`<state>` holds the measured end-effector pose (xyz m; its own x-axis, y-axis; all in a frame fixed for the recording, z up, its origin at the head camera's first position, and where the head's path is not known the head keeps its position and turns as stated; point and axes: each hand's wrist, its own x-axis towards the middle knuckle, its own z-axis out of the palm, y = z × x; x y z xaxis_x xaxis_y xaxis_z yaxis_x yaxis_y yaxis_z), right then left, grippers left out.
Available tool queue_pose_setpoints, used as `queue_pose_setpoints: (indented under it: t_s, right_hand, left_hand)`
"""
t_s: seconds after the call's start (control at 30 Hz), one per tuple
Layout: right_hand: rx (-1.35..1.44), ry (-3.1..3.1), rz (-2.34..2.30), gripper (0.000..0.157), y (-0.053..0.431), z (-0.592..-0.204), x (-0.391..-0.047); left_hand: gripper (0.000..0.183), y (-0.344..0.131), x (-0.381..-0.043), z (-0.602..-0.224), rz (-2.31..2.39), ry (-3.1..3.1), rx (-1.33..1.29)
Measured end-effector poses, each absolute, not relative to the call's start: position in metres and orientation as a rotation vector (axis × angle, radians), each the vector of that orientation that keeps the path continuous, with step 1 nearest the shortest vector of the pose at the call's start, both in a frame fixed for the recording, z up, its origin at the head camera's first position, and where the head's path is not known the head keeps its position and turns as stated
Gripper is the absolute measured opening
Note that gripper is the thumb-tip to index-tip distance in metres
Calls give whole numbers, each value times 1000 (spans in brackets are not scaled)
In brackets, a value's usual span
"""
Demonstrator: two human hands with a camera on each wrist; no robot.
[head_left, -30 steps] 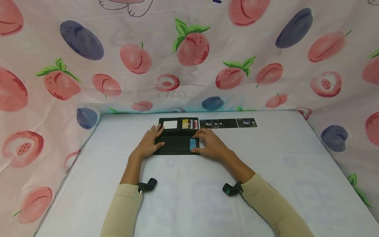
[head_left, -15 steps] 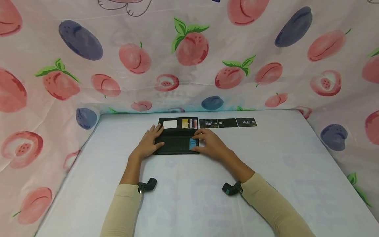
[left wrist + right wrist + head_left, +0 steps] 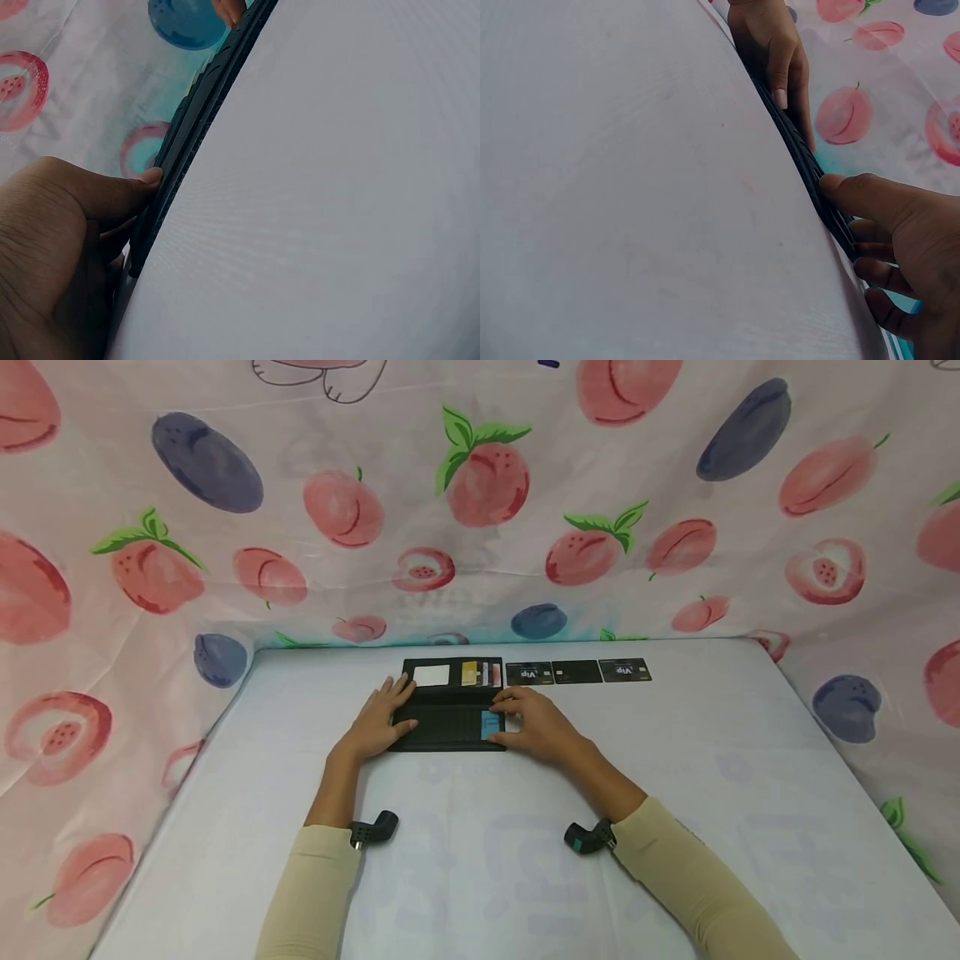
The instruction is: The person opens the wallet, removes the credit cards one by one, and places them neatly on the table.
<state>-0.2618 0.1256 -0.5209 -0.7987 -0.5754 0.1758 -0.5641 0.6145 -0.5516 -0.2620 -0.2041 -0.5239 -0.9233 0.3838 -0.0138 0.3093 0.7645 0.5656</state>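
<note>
Showing at left of centre in the head view a left hand (image 3: 377,720) with fingers extended and apart, resting on the left side of an open black wallet (image 3: 447,731) and gripping nothing; probably bracing it flat against the white table (image 3: 465,860).

Including, in the wallet's upper half, a white insert (image 3: 431,676) at left, then a gold card (image 3: 468,673) and slim cards (image 3: 491,677) at right, apparently sitting in pockets.

Featuring, at the wallet's lower right, a blue card (image 3: 488,725); pinching it at near and far corners with thumb and fingers of the right hand (image 3: 543,724), seemingly for control of both ends. Not revealing in either wrist view its depth in the slot.

Listing, right of the wallet's upper half, a lettered black card (image 3: 528,674), a plain black card (image 3: 577,672) and a second lettered card (image 3: 625,670), lying in a row, perhaps for easy telling apart.
</note>
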Motion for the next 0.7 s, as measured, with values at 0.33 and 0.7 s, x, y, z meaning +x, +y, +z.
queue_pose_setpoints:
  t_s: [0.33, 0.7]
  right_hand:
    - [-939, 2757, -976, 51, 131, -519, -264]
    - [-904, 2737, -976, 47, 140, -513, -266]
  left_hand:
    - [75, -204, -262, -524, 877, 2825, 554]
    - [75, -204, -262, -524, 868, 2830, 555]
